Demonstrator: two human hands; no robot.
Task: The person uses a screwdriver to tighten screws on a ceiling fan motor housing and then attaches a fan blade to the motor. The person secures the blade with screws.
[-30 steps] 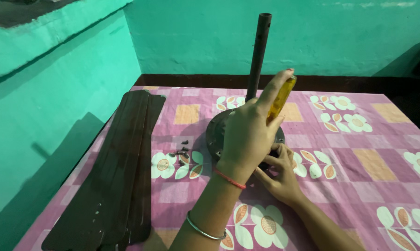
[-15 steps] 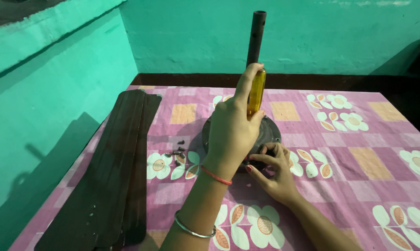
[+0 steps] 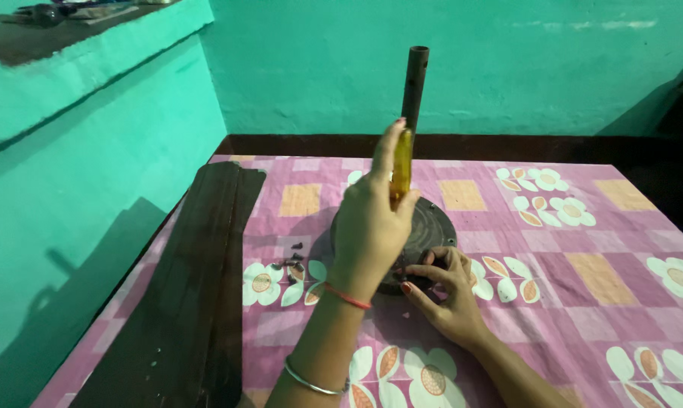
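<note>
My left hand is raised over the middle of the cloth and grips a yellow-handled screwdriver, held upright. Behind it lies a dark round fan motor with a brown rod standing straight up from its centre. My right hand rests on the near edge of the motor, fingertips pinched on something small and dark that I cannot make out. Several small dark screws lie on the cloth just left of the motor.
A pink cloth with flower and square patterns covers the surface. Long dark brown fan blades lie stacked along its left side. Green walls stand close on the left and at the back, with a ledge at upper left.
My left hand has turned the screwdriver from tilted to upright and drawn it slightly left and nearer. My right hand stays at the motor's near edge.
</note>
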